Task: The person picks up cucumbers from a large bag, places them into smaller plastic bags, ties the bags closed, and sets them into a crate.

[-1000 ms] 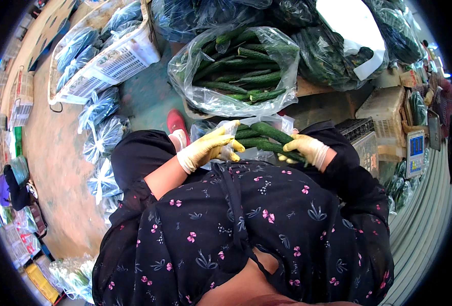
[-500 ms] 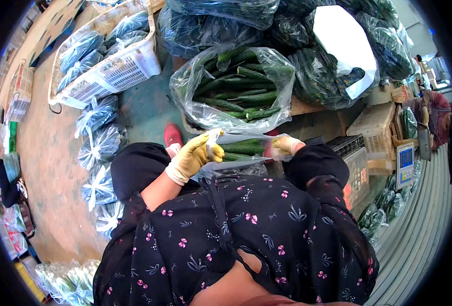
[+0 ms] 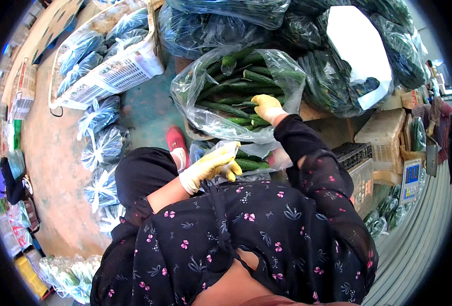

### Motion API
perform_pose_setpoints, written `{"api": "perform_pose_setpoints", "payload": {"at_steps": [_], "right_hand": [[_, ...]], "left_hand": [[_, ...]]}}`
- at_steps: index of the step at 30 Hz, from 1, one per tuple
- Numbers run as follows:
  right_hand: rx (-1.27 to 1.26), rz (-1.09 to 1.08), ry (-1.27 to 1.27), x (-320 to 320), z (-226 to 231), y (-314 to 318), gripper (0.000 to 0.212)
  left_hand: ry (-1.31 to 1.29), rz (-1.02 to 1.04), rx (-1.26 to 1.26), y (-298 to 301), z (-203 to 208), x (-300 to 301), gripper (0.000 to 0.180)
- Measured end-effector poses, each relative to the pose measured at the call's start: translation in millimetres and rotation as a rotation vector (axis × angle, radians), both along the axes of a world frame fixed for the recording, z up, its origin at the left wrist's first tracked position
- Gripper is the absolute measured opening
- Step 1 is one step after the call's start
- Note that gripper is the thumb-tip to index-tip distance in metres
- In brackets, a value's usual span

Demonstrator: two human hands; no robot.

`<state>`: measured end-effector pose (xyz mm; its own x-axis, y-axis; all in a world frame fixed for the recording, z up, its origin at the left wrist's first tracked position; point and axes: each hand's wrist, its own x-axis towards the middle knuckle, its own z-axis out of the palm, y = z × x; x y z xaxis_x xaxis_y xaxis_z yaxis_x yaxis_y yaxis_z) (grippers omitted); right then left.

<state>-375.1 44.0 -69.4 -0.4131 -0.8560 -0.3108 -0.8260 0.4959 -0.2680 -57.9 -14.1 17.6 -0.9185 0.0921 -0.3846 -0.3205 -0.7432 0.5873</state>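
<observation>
Two yellow-gloved hands at frame centre — left hand (image 3: 213,166) gripping a small clear plastic bag (image 3: 256,153), right hand (image 3: 268,108) grasping long green cucumbers (image 3: 231,94) in the large clear sack (image 3: 195,97) above.

— What lies off to the left?
— A white plastic basket (image 3: 115,76) filled with bagged greens, and a row of tied clear bags (image 3: 99,148) along the floor (image 3: 52,168).
— And to the right?
— A small scale (image 3: 410,178), a black crate (image 3: 352,152), and dark bags of greens (image 3: 333,81) piled behind.
</observation>
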Motion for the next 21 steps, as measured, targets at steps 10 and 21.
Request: {"api": "perform_pose_setpoints", "payload": {"at_steps": [10, 21], "right_hand": [[0.25, 0.115, 0.312, 3.4, -43.9, -34.6, 0.026], [-1.075, -0.53, -1.254, -24.8, 153.4, 101.9, 0.037]], "left_hand": [[-0.034, 0.031, 0.071, -14.2, 7.5, -6.7, 0.064], [-0.055, 0.175, 0.095, -23.0, -4.6, 11.6, 0.073]]}}
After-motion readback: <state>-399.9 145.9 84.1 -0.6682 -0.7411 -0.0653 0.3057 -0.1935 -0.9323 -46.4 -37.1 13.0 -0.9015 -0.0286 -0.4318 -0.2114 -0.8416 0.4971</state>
